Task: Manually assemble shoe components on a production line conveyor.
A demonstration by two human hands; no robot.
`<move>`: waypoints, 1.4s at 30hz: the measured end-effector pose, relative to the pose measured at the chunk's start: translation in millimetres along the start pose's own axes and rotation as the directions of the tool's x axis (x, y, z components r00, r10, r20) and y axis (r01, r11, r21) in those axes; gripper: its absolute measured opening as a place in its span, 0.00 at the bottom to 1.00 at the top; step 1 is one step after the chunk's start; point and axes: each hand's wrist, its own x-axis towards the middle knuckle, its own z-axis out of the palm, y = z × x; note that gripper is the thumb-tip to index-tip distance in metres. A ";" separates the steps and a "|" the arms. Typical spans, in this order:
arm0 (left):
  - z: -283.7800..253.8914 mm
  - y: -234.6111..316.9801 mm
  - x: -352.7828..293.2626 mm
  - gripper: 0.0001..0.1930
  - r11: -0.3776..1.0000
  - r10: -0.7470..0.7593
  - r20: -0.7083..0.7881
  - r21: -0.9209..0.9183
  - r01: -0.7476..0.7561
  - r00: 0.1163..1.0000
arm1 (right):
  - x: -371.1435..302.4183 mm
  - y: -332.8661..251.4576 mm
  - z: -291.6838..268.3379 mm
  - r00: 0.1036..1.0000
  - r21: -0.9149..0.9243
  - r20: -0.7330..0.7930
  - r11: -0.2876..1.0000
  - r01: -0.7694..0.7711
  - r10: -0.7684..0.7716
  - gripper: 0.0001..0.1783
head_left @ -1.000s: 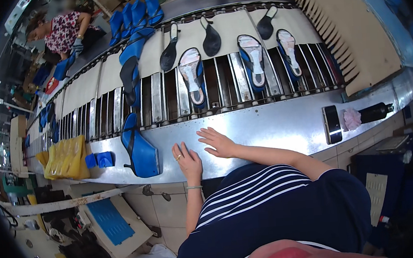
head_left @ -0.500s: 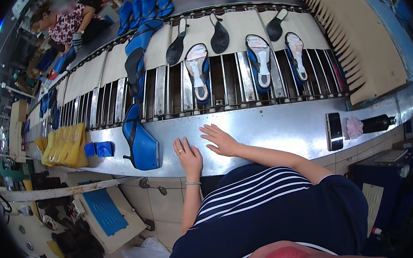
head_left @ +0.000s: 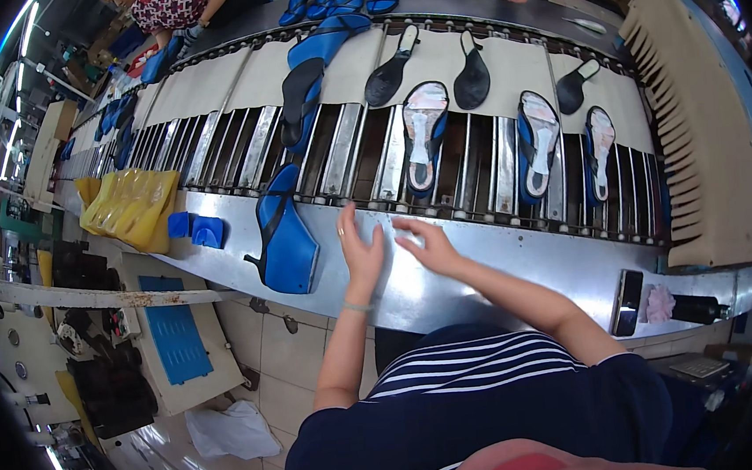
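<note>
My left hand (head_left: 361,252) is raised over the metal ledge (head_left: 494,274), fingers apart and holding nothing. Close by on its right, my right hand (head_left: 430,247) is also open, its fingers loosely curled and pointing toward the left one. A blue shoe last with a black strap and heel piece (head_left: 289,246) lies on the ledge left of my left hand. Beyond my hands, upturned sandals on blue lasts (head_left: 427,134) rest on the roller conveyor (head_left: 339,154), their pale undersides showing. Black outsoles with heels (head_left: 471,77) lie on the cream cloth (head_left: 510,92) behind them.
Yellow plastic pieces (head_left: 131,206) and small blue blocks (head_left: 197,229) stand at the ledge's left. A phone (head_left: 628,302), a pink scrunchie (head_left: 660,304) and a black bottle (head_left: 700,308) lie at the right. A fringed cardboard flap (head_left: 709,147) borders the conveyor. Two co-workers work across it.
My hands have lifted and turned to face each other, fingers more bent. The view has shifted, bringing a co-worker's hands with a blue object into sight at the top.
</note>
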 end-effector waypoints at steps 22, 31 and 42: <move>-84.1 -103.1 425.6 0.55 0.755 -0.649 0.216 0.303 0.582 0.729 | 452.3 93.6 -118.9 0.447 0.634 -0.415 0.604 -0.483 0.793 0.12; 32.5 -12.4 322.4 0.22 0.998 -0.023 0.520 -0.041 0.051 0.854 | 485.6 138.1 -137.1 0.283 0.452 -0.523 0.543 -0.707 0.804 0.10; 120.3 -6.4 227.3 0.39 0.828 -0.397 0.767 0.062 0.557 0.504 | 475.3 163.6 -145.1 0.563 0.518 -0.425 0.701 -0.491 0.709 0.02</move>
